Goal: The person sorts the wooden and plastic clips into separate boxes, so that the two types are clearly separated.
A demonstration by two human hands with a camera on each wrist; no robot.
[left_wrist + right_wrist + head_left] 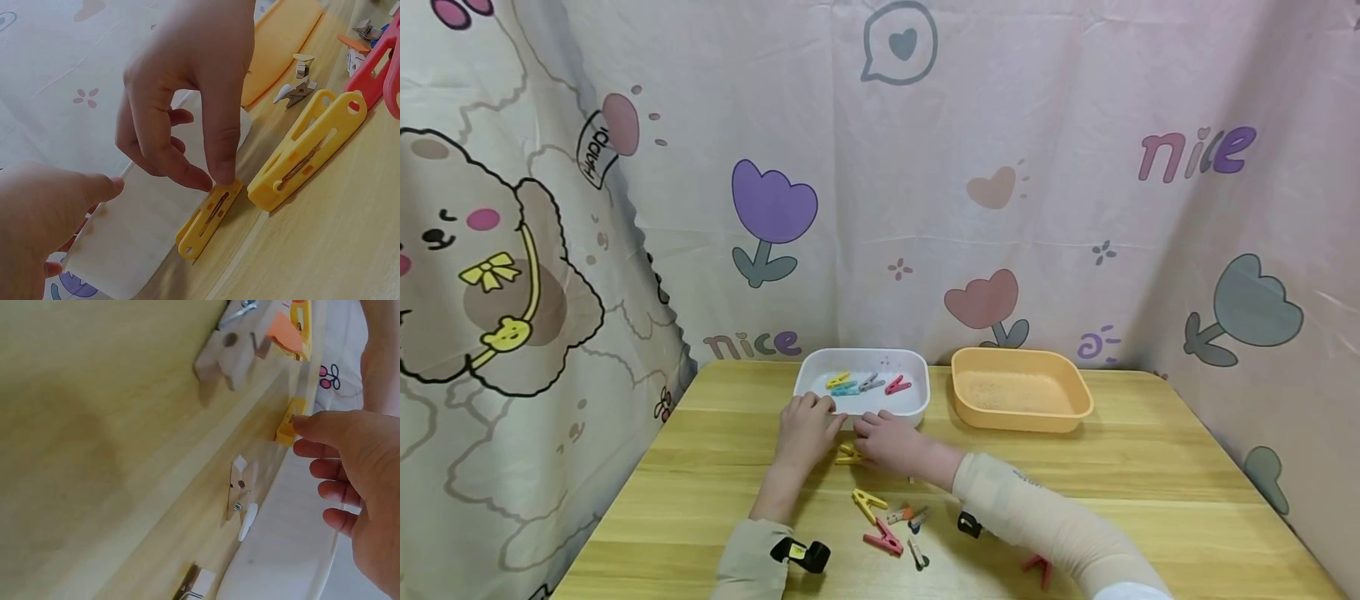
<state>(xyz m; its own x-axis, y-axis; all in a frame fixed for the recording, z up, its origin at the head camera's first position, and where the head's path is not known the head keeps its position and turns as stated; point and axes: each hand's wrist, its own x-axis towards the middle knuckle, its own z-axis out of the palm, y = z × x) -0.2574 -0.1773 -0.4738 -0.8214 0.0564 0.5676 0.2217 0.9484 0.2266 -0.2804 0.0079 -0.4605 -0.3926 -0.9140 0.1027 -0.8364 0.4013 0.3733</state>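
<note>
Loose pegs: scattered on the wooden table (700, 467) nearest the body — a pink peg (883, 542), a yellow peg (868, 502), small wooden ones between the forearms, a red peg (1039, 570) beside the right sleeve.
Forearms: both in beige sleeves, stretched forward and angled inward, wrists bare, meeting just before the white tray.
Right hand (886, 440): palm down, fingers bent downward, thumb and forefinger tips pinching the end of the small yellow peg (208, 219).
Small yellow peg: flat on the table, lying against the near wall of the white tray (917, 400), between the two hands.
Left hand (805, 425): just left of the right one, fingers lying loose and slightly bent by the tray's near rim, gripping nothing visible.
Inside tray: yellow, blue, grey and red pegs.
Orange tray (1075, 412): right of the white one, slightly apart.
Backdrop: cartoon-print curtain (1000, 125).
</note>
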